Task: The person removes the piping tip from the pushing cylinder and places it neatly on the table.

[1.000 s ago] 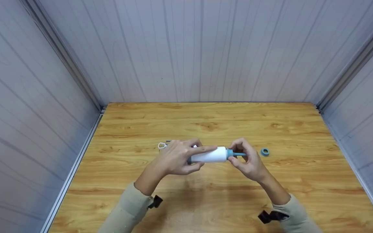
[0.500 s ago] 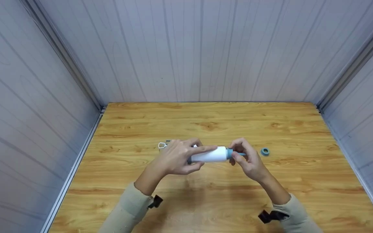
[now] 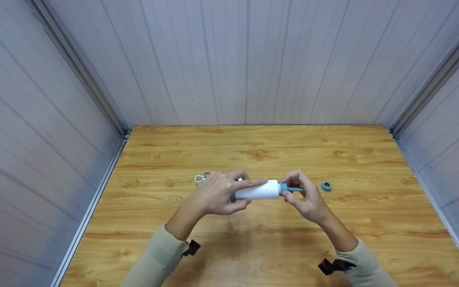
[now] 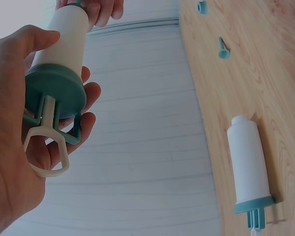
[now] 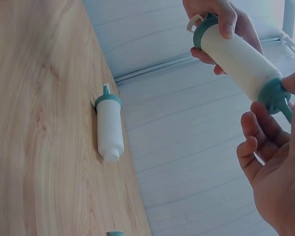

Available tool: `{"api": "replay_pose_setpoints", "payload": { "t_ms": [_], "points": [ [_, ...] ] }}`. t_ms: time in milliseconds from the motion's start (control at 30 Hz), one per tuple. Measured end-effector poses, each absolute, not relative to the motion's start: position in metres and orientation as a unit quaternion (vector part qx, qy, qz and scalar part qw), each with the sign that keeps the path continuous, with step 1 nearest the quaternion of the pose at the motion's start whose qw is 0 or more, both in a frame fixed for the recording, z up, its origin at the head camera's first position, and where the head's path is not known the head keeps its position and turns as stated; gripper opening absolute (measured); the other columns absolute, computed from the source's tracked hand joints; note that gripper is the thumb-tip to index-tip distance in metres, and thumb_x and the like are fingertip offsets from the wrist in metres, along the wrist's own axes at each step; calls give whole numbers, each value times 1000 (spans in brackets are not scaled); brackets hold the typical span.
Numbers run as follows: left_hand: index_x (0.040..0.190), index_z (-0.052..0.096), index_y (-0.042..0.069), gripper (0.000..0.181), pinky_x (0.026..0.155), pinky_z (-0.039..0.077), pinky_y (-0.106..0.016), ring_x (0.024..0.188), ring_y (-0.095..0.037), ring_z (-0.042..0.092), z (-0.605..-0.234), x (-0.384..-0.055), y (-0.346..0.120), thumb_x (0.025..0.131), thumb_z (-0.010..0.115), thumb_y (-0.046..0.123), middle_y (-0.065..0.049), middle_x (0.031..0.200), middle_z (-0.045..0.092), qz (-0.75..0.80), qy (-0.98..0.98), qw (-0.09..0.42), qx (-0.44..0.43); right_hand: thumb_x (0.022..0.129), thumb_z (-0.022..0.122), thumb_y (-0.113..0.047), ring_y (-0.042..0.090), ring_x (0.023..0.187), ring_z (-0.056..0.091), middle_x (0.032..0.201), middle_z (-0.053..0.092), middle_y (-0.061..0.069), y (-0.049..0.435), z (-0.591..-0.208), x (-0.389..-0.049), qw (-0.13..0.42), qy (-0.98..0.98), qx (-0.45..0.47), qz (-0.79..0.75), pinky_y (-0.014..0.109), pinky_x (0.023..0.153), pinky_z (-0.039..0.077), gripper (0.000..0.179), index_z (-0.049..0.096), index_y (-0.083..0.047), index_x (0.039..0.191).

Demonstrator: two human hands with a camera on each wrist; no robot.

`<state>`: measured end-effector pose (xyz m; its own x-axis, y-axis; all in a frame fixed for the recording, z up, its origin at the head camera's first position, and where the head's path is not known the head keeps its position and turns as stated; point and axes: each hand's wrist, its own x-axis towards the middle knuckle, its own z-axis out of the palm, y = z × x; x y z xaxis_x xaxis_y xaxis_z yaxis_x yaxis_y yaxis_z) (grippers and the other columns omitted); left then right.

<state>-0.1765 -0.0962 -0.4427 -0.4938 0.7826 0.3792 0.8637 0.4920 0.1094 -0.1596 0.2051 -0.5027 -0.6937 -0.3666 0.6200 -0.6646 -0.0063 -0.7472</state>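
A white icing syringe (image 3: 259, 190) with a teal collar, pull-ring plunger and slim teal nozzle (image 3: 294, 189) is held level above the table. My left hand (image 3: 221, 194) wraps its barrel near the plunger end, index finger stretched along it. The plunger's pale ring (image 4: 48, 152) hangs by the palm in the left wrist view. With thumb and fingertips, my right hand (image 3: 307, 198) pinches the teal nozzle cap (image 5: 273, 93) at the barrel's front. A second white syringe (image 4: 248, 160) lies on the table, its tip bare of a nozzle; my left hand mostly hides it in the head view.
On the wooden table (image 3: 253, 147), a small teal ring-shaped piece (image 3: 326, 186) lies right of my right hand. A teal cone nozzle (image 4: 223, 49) shows in the left wrist view. Pale panel walls (image 3: 229, 63) enclose the table's back and sides.
My right thumb slid up over the nozzle cap and is back lower on it, the fingers shifting around the cap. Left hand and syringe stay nearly still.
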Motion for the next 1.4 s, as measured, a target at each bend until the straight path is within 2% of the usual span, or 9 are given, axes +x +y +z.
{"api": "replay_pose_setpoints", "payload": {
  "t_ms": [167,333,533,633,900,1067,1167,1400],
  "points": [
    [157,69,32,58,56,37,-19,67,-14,66,-442,-177,-96,100,77,37,-7,117,80,-147,-848,150,-486,92,62,23,3,99,68,107,68,2,205,-503,-159,126,-700,366,600,19,84,61,33,55,13,123],
    [157,68,32,59,55,42,-21,68,-14,67,-443,-177,-96,99,77,36,-7,117,80,-153,-847,150,-486,93,60,21,3,98,68,115,66,-9,206,-503,-158,112,-703,355,606,20,83,60,33,53,13,124],
    [157,68,33,59,56,43,-22,70,-15,68,-443,-178,-96,99,77,37,-7,118,80,-153,-849,148,-484,96,54,21,2,85,65,104,66,-7,205,-503,-158,103,-699,355,612,25,68,59,28,53,13,123],
    [156,69,33,58,56,42,-22,70,-15,69,-443,-178,-96,99,78,37,-6,118,79,-151,-849,149,-485,98,52,21,1,84,64,102,66,-7,206,-502,-159,97,-697,352,617,26,65,58,26,54,12,123],
    [157,68,32,58,57,42,-21,71,-15,69,-443,-177,-96,100,77,38,-7,119,80,-149,-851,145,-483,95,55,24,1,85,64,105,66,-8,205,-502,-160,112,-688,364,618,23,69,58,31,54,13,123],
    [156,69,31,57,56,42,-21,70,-15,69,-443,-178,-96,100,77,37,-7,119,80,-154,-850,145,-482,92,58,25,2,93,66,115,66,-8,204,-503,-161,123,-685,369,616,19,78,60,33,55,14,123],
    [156,70,31,57,56,41,-21,69,-15,68,-444,-178,-96,100,77,37,-7,118,80,-155,-849,149,-483,92,60,24,2,96,68,116,67,-8,204,-503,-160,125,-690,365,612,20,82,60,32,56,13,122],
    [155,70,30,58,56,39,-20,69,-15,67,-444,-179,-98,98,78,35,-8,116,80,-158,-847,147,-486,89,66,26,0,91,65,110,71,-3,207,-503,-160,142,-706,359,594,18,76,56,35,62,11,120]
  ]
}}
